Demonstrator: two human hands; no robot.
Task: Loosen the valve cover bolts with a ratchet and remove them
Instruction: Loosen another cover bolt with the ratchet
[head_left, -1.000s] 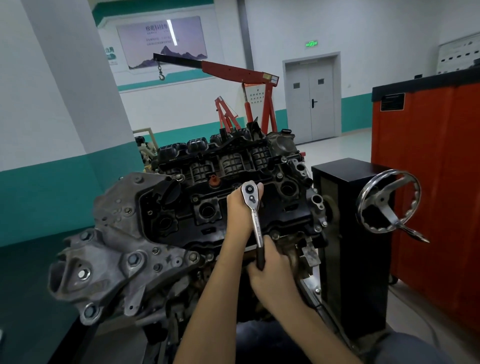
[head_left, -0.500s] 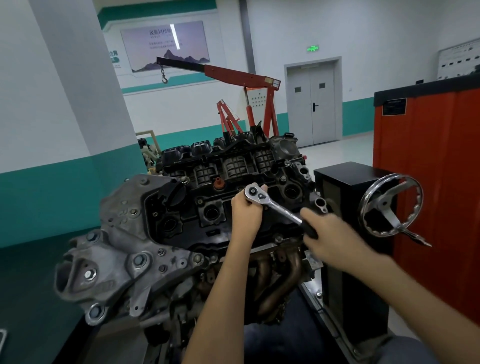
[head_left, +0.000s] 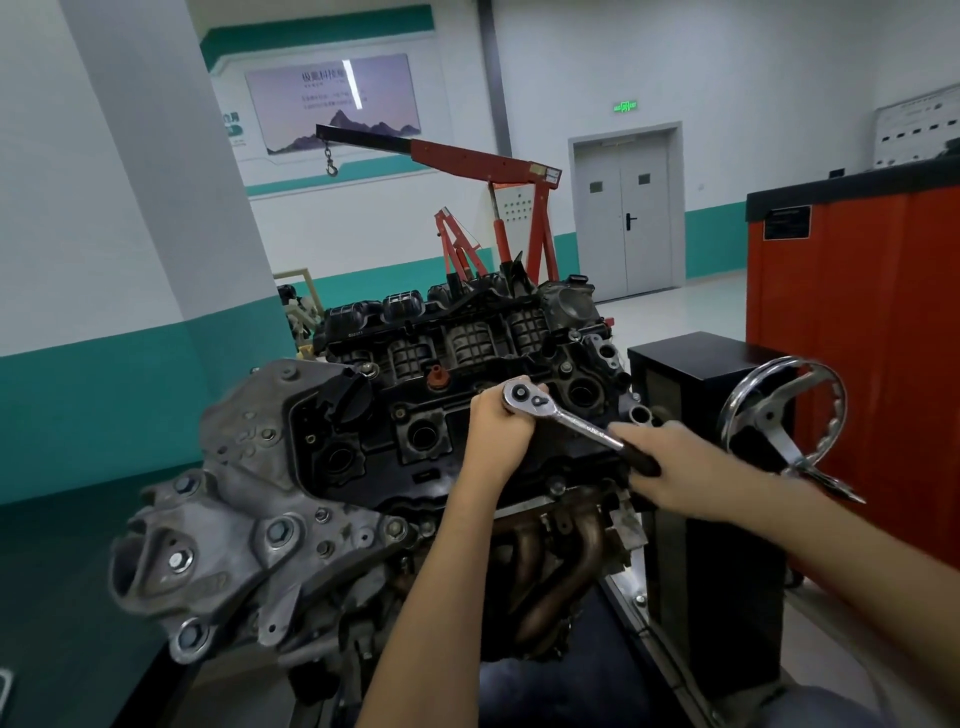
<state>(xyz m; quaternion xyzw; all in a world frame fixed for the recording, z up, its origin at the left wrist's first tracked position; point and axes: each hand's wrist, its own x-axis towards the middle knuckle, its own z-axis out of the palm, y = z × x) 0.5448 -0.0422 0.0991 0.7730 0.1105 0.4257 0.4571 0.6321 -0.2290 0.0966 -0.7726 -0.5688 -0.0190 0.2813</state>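
Ratchet (head_left: 566, 415) sits on the black valve cover (head_left: 415, 431), near its right-hand end on top of the engine (head_left: 234, 519). The head is seated over a bolt; the bolt and socket are hidden under the head and the fingers.

Left hand (head_left: 498, 421): curled round the ratchet head from the near side, fingertips showing past its far edge, steadying it down onto the bolt.

Right hand (head_left: 670, 467): closed round the black grip at the far end of the handle, which angles down and to the right, towards the handwheel (head_left: 779, 415). The image is slightly blurred here, so finger detail is not clear.

Handling, judged:
- Ratchet is rigid steel, moderately heavy, with a smooth polished shank. Hold it at the black grip for leverage, not on the shank.
- Cover looks like moulded plastic, so a slipped socket could mark or crack it. Keep downward pressure on the head.
- Bolts are small and probably oily. Once loose, pinch each at the head, since a dropped one could fall among the exhaust pipes (head_left: 561, 561) below.

Cover is in place, so the step is not yet complete.
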